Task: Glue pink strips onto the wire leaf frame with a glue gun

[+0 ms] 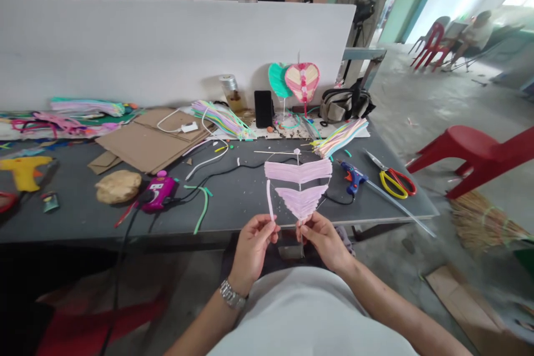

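Note:
Between the fingers of my left hand [257, 239] stands a short pink pipe cleaner [270, 200], pinched at its lower end. My right hand [320, 238] grips the bottom of a heart-shaped pink fan [301, 200] on a wire frame, just where its stem begins. Two chevron bands of pink pipe cleaners fill part of the frame, with a gap between them. A thin stick [273, 152] lies across behind the fan's top. To the right is a blue glue gun [354, 178], and beyond it scissors [394, 181] with red and yellow handles.
Bundles of coloured pipe cleaners [341, 138] lie along the back, near a finished heart fan [302, 82], a black phone [263, 109] and a jar [232, 93]. Cardboard [154, 142], a purple power strip [159, 193] and a yellow glue gun [25, 171] are leftward. A red stool [467, 144] stands right.

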Demonstrator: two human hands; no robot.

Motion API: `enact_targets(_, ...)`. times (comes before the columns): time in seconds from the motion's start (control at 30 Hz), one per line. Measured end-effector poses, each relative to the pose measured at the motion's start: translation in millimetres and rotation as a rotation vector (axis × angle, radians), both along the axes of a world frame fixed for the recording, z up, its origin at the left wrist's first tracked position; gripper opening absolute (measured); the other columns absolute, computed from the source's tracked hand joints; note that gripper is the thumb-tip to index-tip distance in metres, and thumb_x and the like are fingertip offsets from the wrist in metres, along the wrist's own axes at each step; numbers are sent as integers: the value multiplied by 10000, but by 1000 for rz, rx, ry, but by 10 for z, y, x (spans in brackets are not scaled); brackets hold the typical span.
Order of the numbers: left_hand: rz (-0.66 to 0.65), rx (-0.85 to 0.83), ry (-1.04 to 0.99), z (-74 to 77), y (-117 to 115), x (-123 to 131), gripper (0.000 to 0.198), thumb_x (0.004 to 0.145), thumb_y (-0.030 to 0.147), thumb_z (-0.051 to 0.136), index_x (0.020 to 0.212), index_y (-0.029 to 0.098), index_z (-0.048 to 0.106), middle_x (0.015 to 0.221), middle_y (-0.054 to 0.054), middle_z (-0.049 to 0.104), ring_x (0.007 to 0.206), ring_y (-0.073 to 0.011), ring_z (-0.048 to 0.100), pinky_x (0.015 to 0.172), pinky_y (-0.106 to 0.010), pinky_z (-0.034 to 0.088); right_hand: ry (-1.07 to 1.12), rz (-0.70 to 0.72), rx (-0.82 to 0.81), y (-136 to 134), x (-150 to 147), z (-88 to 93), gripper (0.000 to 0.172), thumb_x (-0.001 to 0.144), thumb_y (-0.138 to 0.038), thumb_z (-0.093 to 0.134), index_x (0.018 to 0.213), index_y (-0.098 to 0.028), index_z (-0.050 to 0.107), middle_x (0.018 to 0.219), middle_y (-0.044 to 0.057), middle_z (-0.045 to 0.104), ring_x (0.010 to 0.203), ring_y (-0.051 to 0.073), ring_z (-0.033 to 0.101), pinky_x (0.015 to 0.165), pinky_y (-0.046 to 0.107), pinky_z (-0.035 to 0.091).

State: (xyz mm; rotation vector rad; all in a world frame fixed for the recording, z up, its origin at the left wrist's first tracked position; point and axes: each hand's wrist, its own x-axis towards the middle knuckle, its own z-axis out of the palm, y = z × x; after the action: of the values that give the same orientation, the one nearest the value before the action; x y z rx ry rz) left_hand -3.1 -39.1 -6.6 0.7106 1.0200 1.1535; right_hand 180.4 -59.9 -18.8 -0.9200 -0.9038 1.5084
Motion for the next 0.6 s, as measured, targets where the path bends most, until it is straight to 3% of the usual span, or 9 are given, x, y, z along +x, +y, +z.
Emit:
enact_targets(0.13,-71,86,62,109,-121,-4,330,724,423,891,839,165,721,673,-16,676,592,-111,556,597,-246,443,-9,11,33,-164,53,27,345,819,-484,817,860,-204,620,696,-17,626,624,125,534,614,262,395)
enact_targets(0.27,-168,277,244,252,-215,50,302,846,440,787,778,169,675,597,25,563,571,-101,486,581,-232,395,-16,21,45,-308,94,103,344,813,-483,821,860,-206,622,712,-21,628,624,119,530,613,257,397)
enact_targets(0.43,-255,483,338,422,-301,220,284,869,432,745,784,174,661,838,-33,652,706,-145,613,657,-257,495,-70,32,93,-405,86,162,346,834,-502,794,851,-211,607,708,-20,623,629,120,509,620,262,410)
enact_targets(0.6,-352,513,370,426,-348,323,206,908,365,692,807,190,653,660,8,641,578,-136,622,591,-240,501,-142,41,102,-384,8,114,354,834,-499,783,750,-206,601,650,-24,565,625,126,496,621,275,431)
